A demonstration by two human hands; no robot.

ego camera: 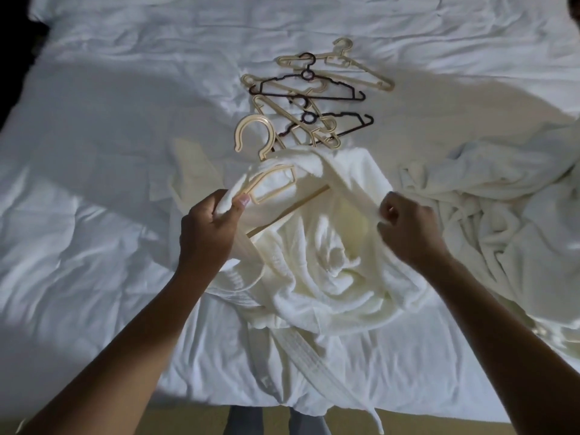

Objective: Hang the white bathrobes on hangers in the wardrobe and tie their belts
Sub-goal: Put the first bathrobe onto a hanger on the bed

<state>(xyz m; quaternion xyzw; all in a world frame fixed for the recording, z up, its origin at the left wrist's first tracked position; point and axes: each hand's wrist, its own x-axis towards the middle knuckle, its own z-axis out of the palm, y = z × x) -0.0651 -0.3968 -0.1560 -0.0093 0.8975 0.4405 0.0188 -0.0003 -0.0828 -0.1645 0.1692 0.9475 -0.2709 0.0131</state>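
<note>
Left hand (205,235), right hand (408,232) — bathrobe (329,271) between

Cannot see the right half of the beige hanger (255,118) — buried under the collar of the bathrobe (329,271). Cannot follow the fingers of the left hand (207,227) behind the cloth, nor the tucked fingertips of the right hand (405,227). Cannot count the piled hangers (307,95) with certainty, so tangled and overlapped. Cut off by the right edge: the second bathrobe (502,215). Cut off at the bottom — grey trouser legs (244,419).
</note>
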